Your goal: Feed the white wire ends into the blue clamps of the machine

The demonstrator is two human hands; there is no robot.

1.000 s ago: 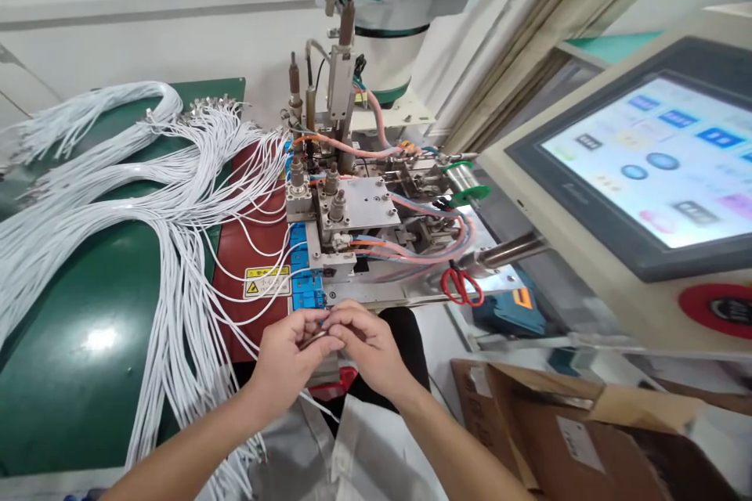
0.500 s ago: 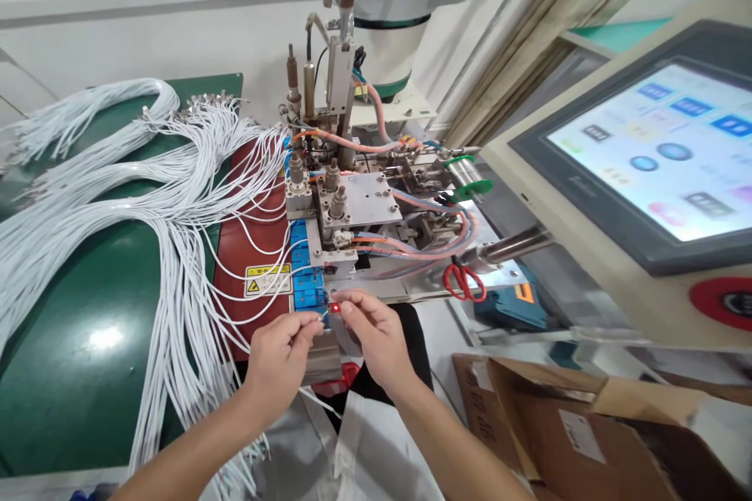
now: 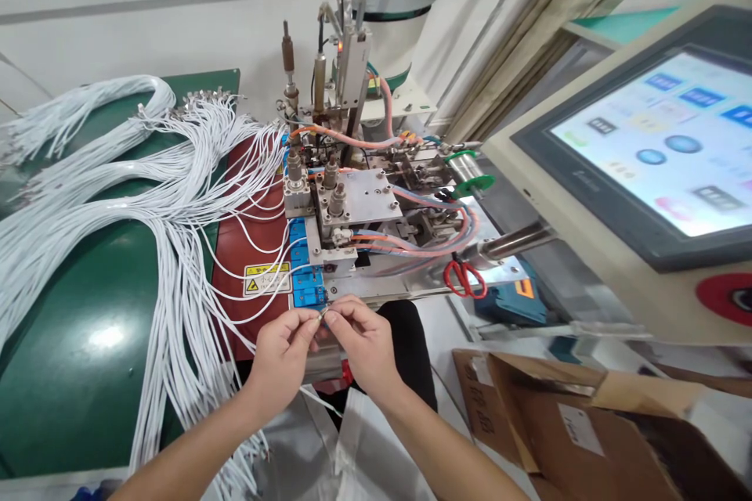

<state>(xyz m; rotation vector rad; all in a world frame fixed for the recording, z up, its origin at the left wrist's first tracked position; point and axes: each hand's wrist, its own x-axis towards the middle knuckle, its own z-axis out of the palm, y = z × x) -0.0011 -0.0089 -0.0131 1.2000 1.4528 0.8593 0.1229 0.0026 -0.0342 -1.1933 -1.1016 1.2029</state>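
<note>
My left hand (image 3: 283, 354) and my right hand (image 3: 359, 340) meet fingertip to fingertip just below the front of a small assembly machine (image 3: 341, 203). Both pinch the metal-tipped end of a thin white wire (image 3: 322, 315) between thumb and forefinger. The pinch sits right under a column of blue connector housings (image 3: 306, 274) in the machine's track. Several white wires run from those housings to the left.
A large bundle of white wires (image 3: 117, 180) lies across the green table (image 3: 70, 344) and a red mat (image 3: 247, 250). Red-handled scissors (image 3: 463, 279) rest on the machine plate. A touchscreen panel (image 3: 663, 141) stands at right, open cardboard boxes (image 3: 564, 423) below it.
My hands rose to the machine's front, where a red light glowed at my right fingertips half a second ago. Now they sit slightly lower and closer together, and the light is out.
</note>
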